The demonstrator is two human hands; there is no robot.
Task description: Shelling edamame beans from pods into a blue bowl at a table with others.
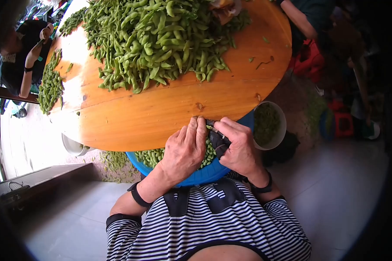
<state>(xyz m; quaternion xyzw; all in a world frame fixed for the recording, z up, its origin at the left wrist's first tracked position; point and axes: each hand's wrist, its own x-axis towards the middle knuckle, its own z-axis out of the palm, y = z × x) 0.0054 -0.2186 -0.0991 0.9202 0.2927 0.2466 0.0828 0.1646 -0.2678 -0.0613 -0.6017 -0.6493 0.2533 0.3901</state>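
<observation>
My right hand [240,146] is curled around a dark object [219,143], perhaps a wrapped tool, whose exact kind I cannot make out. My left hand [184,151] is against it, back up, fingers straight and close together; its thumb is hidden. Between the two hands shows a bit of green soybean pod [209,127], mostly covered. Below them, a blue plastic basin [196,178] sits at my lap, partly under the table edge. Shelled green soybeans [150,157] lie in it.
A large heap of soybean pods [156,42] covers the far part of the round wooden table [143,114]. Smaller pod piles [50,86] lie at the left edge. White buckets [282,125] [72,145] stand below both sides. Other people's arms [27,70] [299,19] are at left and right.
</observation>
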